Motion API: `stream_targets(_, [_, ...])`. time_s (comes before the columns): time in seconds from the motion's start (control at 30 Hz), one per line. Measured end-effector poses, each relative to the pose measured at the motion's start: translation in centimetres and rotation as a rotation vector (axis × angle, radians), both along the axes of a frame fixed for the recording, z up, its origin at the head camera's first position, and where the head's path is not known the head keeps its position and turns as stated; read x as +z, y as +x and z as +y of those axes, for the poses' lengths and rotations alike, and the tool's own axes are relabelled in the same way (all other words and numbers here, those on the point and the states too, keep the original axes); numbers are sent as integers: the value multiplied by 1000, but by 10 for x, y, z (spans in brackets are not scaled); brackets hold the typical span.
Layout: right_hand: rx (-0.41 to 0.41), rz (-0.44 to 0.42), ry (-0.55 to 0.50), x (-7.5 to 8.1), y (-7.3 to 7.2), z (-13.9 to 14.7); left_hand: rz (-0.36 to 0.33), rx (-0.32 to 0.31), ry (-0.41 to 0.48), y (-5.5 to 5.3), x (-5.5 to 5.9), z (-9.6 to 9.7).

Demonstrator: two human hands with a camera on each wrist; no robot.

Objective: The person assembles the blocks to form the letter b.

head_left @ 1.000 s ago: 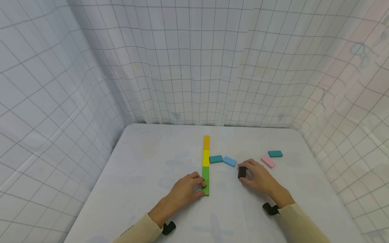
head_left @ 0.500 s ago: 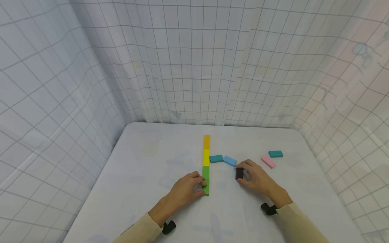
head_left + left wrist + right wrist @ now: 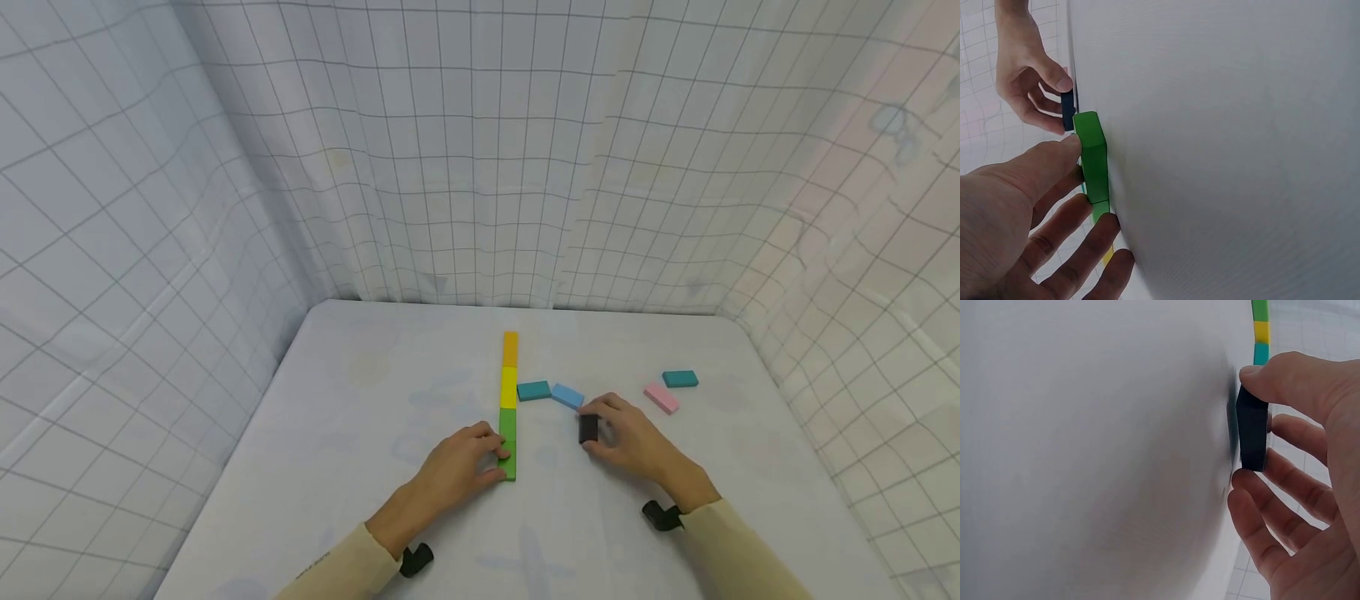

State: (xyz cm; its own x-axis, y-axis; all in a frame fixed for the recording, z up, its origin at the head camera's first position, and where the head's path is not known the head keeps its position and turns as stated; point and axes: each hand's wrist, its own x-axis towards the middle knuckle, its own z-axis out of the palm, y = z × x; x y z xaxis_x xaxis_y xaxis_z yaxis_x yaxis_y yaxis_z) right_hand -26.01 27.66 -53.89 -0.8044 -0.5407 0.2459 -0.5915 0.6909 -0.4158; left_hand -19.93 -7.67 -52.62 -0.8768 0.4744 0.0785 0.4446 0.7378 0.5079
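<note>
My left hand (image 3: 457, 461) holds the near green block (image 3: 1095, 165), its thumb at the near end and its fingers along the side. Beyond it in a straight row lie a second green block (image 3: 507, 423), a yellow block (image 3: 508, 387) and an orange block (image 3: 511, 348). A teal block (image 3: 534, 391) meets the yellow one from the right, followed by a slanted light blue block (image 3: 567, 396). Just right of and nearer than the blue block, my right hand (image 3: 636, 437) pinches a black block (image 3: 1252, 434) between thumb and fingers, close over the table with its shadow beside it.
On the right of the white table (image 3: 360, 400) lie a pink block (image 3: 662, 397) and another teal block (image 3: 680, 379), near each other. Grid-patterned curtains (image 3: 510, 167) stand behind the table and on both sides.
My right hand has shifted a little to the left with the black block, bringing it closer to the light blue block. The left hand stays at the green block.
</note>
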Motion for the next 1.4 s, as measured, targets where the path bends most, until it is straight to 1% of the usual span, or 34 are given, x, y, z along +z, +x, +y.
stream_targets(0.27, [3,-22,22,1,0,-1,16,-11,6,-1,0,0])
stream_targets(0.5, [2,-16,15,0,0,1,22,-13,0,-1,-1,-1])
stream_targets(0.7, [-12,-38,10,0,0,2,19,-11,-3,-1,0,-1])
stream_targets(0.9, [-10,-29,21,1,0,3,16,-12,2,-1,0,-1])
stream_targets(1.1, [-11,-39,24,2,0,3,10,-11,1,-1,0,-1])
stream_targets(1.4, [-2,-10,1,1,1,4,-1,-5,-4,-1,-2,-1])
